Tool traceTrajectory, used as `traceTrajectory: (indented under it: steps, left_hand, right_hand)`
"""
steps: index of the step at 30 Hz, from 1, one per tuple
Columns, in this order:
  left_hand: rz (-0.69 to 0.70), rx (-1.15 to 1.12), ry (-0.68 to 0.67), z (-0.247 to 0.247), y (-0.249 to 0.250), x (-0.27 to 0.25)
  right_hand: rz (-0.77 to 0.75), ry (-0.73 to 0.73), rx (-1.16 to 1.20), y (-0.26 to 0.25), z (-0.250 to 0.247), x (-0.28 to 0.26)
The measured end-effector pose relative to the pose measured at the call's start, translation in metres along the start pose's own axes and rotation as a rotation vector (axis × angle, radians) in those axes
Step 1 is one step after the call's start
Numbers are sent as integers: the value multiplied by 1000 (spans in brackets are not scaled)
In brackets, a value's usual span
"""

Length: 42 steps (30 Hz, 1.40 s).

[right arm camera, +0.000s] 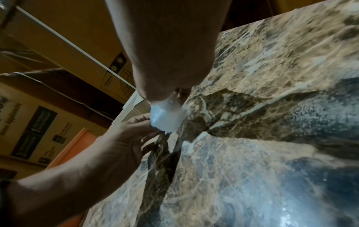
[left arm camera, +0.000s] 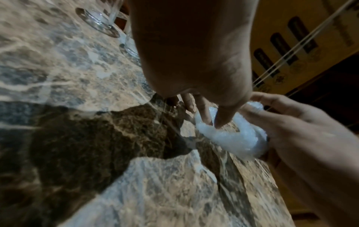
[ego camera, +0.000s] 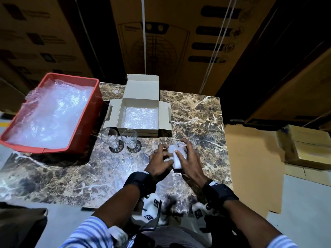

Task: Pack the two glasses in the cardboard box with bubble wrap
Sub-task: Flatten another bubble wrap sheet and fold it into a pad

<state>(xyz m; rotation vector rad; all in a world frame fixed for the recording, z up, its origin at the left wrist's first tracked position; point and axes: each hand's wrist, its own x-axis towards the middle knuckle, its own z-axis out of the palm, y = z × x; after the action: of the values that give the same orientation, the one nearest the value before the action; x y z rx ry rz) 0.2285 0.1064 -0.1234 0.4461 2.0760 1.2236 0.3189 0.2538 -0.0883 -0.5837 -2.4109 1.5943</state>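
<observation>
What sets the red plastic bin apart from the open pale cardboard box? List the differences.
The red plastic bin is larger; the pale cardboard box is smaller. The bin is heaped with crumpled bubble wrap; the box holds one flat sheet on its floor. The bin has no lid; the box has open flaps. Both hold wrap, neither a glass.

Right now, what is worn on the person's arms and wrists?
The left hand and right hand are bare. Each wrist carries a black strap, with a white camera unit under it that bears black-and-white square markers. A dark cable hangs from the left unit. The sleeves are blue-and-white striped, pushed up the forearms.
</observation>
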Motion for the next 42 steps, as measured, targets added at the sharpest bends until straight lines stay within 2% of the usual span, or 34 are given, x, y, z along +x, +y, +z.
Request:
traceTrajectory:
  steps: [4,7,12,21,27,30,33,39,42]
  left_hand:
    - [110,-18,51,1,10,0]
    - [184,93,59,4,13,-2]
    - [258,166,145,7,9,-3]
    - [196,139,100,-7,11,3]
    - [282,171,68,-8,8,7]
    - [316,213,114,-7,8,6]
    - [356,348,139,-11,16,-1]
    - [609,606,56,-4,6,-2]
    - [604,735,24,2,-10,2]
  right_hand:
    - [5,-6,-60,14,10,9]
    - [4,-24,-123,24,14,12]
    - [-24,-27,-98,18,17,18]
    - [-87,-47,-176,14,24,35]
    - [-97,-51,-342,34,36,41]
    - [-93,-47,-386,38,37,44]
    - [-79,-47,-366,41,33,49]
    - [44,-51,-398,31,21,60]
    - [155,-46,-369,24,17,66]
